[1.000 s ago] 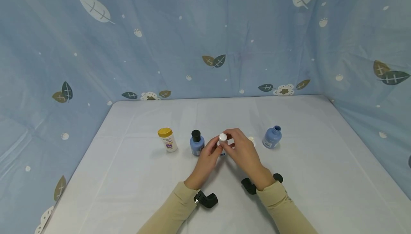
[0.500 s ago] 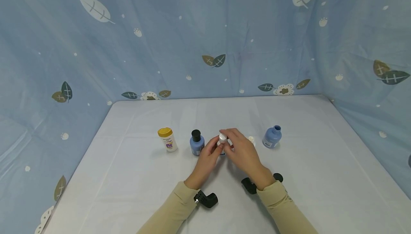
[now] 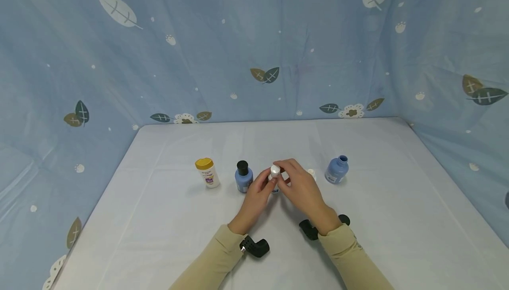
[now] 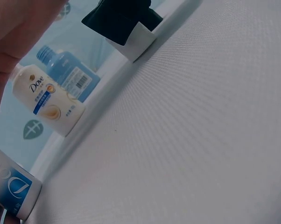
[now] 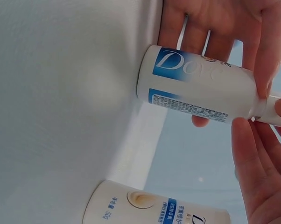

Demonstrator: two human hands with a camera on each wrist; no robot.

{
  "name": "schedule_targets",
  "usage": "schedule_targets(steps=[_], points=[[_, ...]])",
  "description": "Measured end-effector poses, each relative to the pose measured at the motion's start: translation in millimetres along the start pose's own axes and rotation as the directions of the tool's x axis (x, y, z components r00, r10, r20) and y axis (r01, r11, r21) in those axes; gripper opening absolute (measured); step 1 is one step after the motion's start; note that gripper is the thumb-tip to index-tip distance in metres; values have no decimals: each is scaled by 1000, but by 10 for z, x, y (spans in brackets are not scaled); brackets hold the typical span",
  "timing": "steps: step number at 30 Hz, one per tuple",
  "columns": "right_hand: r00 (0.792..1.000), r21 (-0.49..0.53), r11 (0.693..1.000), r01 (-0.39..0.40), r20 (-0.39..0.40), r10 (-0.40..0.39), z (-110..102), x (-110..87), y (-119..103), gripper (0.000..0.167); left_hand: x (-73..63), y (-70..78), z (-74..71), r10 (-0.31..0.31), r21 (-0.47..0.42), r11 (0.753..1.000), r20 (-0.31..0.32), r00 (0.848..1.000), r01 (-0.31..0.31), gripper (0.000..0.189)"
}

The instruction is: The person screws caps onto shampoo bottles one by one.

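A small white Dove bottle (image 5: 192,86) stands upright at the middle of the table, its base down at the cloth. My left hand (image 3: 254,199) grips it just below the cap, with fingers behind it in the right wrist view. The bottle's white cap (image 3: 275,169) is pinched between the thumb and fingers of my right hand (image 3: 300,190). Part of the cap is covered by those fingers in the right wrist view. Right behind my right hand stands a second white Dove bottle (image 4: 47,100), mostly hidden in the head view.
Left of the hands is a blue bottle with a black cap (image 3: 243,178), then a white bottle with a yellow lid (image 3: 207,176). An uncapped blue bottle (image 3: 336,170) stands to the right. A leaf-patterned blue curtain (image 3: 222,51) backs the white table (image 3: 167,237).
My right fingers have shifted round the cap: half a second ago a fingertip lay over its top, now the top shows. My left hand keeps its place; the other bottles have not moved.
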State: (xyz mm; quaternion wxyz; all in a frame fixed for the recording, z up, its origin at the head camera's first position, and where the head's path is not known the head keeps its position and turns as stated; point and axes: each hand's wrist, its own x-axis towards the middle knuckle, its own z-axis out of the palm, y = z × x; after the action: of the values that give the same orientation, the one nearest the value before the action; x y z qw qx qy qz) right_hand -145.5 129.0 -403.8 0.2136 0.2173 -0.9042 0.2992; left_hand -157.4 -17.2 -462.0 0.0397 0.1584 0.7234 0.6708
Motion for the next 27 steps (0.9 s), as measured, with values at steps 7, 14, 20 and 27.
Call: schedule_targets(steps=[7,14,20,27], points=[[999,54,998,-43,14,42,-1,4,-6,32,-5,-4,-1,5,13,1000,0,1000,-5,35],[997,60,995,-80,24,79,2,11,-11,36,-4,0,1,-15,10,1000,-2,1000,15,35],[997,55,996,-71,18,70,-2,13,-4,37,7,-1,6,-13,2,1000,0,1000,13,35],[998,66,996,-63,24,61,3,1,1,33,-37,123,-7,-15,-16,1000,16,1000,16,34]])
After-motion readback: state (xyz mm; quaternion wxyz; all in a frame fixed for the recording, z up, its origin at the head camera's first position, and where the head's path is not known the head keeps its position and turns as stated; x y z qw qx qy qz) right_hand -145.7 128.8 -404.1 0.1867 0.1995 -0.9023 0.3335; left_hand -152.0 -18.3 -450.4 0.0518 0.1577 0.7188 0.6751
